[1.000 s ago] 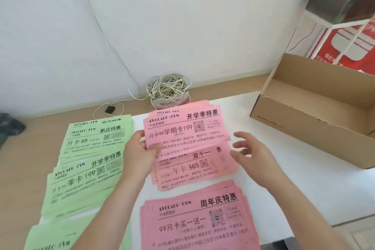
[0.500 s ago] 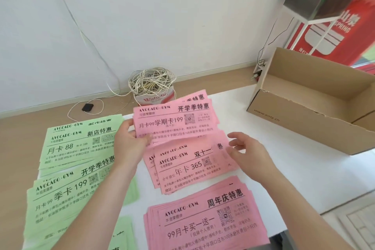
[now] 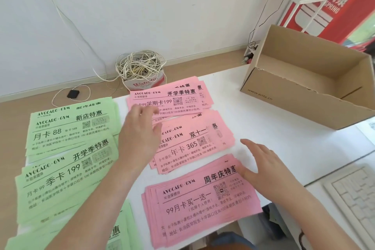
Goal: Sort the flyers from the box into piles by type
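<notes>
The left hand's fingers [image 3: 147, 110], blurred and loosely straight, grip nothing and lie over the near left corner of the far pink pile [image 3: 180, 97]. The left hand [image 3: 140, 136] hides the left edge of the middle pink pile [image 3: 194, 146]. The right hand [image 3: 263, 164] is spread flat, its thumb at the far right corner of the near pink pile [image 3: 203, 201]. Green piles [image 3: 67, 128] lie to the left. The open cardboard box [image 3: 294, 95] stands far right on the white surface [image 3: 263, 119]. A cable coil [image 3: 140, 67] sits behind the piles, and a keyboard [image 3: 353, 199] lies near right.
</notes>
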Available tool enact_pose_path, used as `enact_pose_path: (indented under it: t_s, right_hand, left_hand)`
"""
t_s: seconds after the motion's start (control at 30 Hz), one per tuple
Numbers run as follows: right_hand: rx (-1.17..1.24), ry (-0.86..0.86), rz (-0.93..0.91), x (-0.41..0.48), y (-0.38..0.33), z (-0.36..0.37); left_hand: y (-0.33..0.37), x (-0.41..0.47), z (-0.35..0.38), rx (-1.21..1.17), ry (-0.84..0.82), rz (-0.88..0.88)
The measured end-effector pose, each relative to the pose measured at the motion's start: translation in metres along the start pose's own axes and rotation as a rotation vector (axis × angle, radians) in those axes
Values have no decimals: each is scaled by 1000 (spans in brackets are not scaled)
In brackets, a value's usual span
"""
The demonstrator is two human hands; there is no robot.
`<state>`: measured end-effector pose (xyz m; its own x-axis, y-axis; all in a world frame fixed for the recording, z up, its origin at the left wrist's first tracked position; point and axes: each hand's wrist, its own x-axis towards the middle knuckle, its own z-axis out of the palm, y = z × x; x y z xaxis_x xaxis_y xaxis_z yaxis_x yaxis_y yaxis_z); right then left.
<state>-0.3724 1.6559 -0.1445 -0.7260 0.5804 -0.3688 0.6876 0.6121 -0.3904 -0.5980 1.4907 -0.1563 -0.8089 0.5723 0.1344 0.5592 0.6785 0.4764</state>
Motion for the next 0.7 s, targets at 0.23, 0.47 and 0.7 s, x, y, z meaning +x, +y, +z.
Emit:
enact_pose_path:
  t_s: [0.23,0.47,0.7]
  right_hand:
    - [43,31,37,-41,24,30]
    - [101,59,129,-76,42,50]
    - [951,2,300,-78,57,52]
  left_hand:
    - [38,-137,15,324,-754,290]
    - [36,-173,37,328,-550,315]
    - [46,-211,42,305,-448,282]
